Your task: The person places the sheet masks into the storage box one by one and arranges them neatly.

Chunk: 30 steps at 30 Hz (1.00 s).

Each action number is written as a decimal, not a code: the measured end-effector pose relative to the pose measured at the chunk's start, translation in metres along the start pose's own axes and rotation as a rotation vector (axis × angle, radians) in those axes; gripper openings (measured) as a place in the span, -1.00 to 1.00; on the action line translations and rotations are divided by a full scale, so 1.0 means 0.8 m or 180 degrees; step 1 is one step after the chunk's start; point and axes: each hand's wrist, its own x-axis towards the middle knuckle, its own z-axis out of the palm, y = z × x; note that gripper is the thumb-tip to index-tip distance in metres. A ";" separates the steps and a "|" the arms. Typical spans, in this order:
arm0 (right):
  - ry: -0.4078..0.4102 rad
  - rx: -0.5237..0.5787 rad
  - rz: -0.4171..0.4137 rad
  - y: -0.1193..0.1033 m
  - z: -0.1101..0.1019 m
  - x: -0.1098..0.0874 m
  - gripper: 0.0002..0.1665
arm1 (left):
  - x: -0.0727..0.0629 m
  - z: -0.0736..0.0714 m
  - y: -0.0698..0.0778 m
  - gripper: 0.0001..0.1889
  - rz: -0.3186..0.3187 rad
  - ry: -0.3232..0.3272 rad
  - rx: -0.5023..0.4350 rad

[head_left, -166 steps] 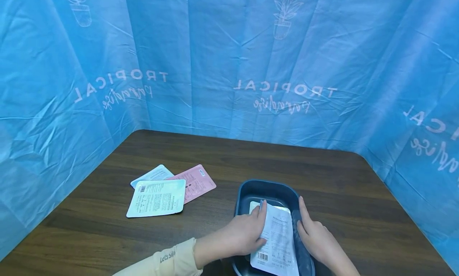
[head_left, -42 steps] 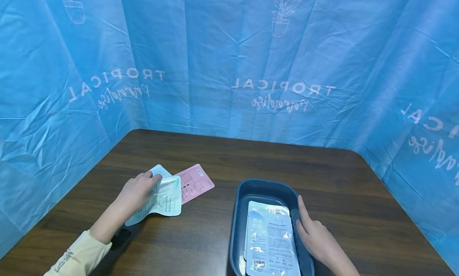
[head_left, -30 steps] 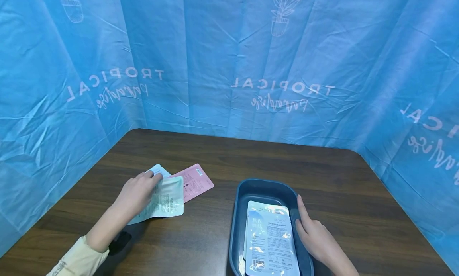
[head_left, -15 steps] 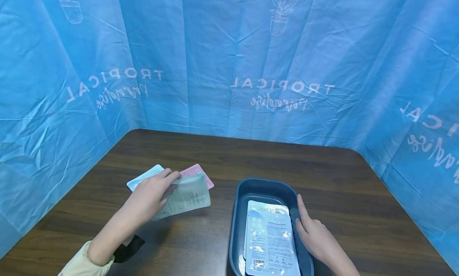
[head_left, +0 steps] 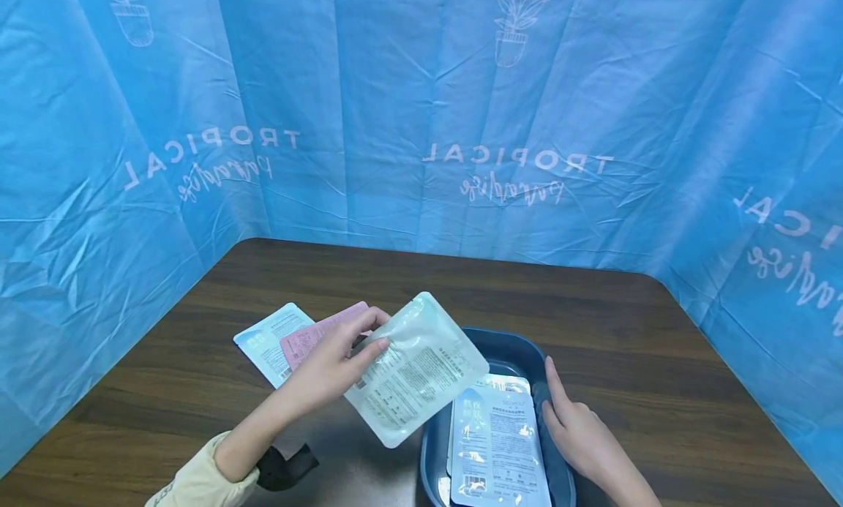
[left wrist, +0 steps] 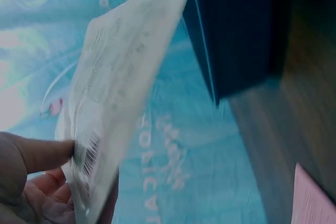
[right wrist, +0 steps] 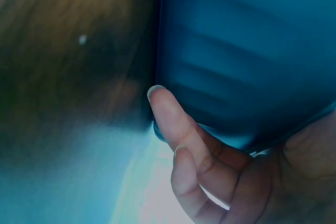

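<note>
My left hand (head_left: 332, 364) pinches a pale green sheet mask packet (head_left: 421, 375) by its left edge, thumb on the printed face. The packet is held up, tilted, its right corner overlapping the bin's left rim in the head view. In the left wrist view the thumb (left wrist: 50, 153) presses beside the barcode. My right hand (head_left: 582, 437) grips the right wall of a dark blue plastic bin (head_left: 429, 456), thumb at the rim. Against the outer wall lie its fingers (right wrist: 181, 124) in the right wrist view. Inside the bin, a light blue packet (head_left: 500, 448) lies over another pale one.
On the wooden table (head_left: 593, 309), left of the bin, lie a light blue packet (head_left: 263, 346) and a pink packet (head_left: 306, 340) partly over it. A black strap (head_left: 285, 469) hangs at my left wrist. Blue printed curtains (head_left: 395, 126) surround the table.
My left hand first left the bin, then picked up the green packet from the pile and carried it right, up to the bin. The pink packet has slid left over the blue one.
</note>
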 end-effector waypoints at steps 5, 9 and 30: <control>0.0038 -0.0059 -0.0043 0.000 0.000 0.000 -0.24 | 0.007 0.028 -0.002 -0.80 -0.0261 -0.0208 -0.0383; 0.0074 -0.0101 -0.0075 0.000 0.001 0.000 -0.25 | 0.011 0.047 -0.004 -0.77 -0.0412 -0.0368 -0.0623; -0.0006 0.0005 0.0010 0.002 0.000 -0.001 -0.24 | 0.003 0.111 -0.011 -0.22 -0.1337 -0.0753 -0.1701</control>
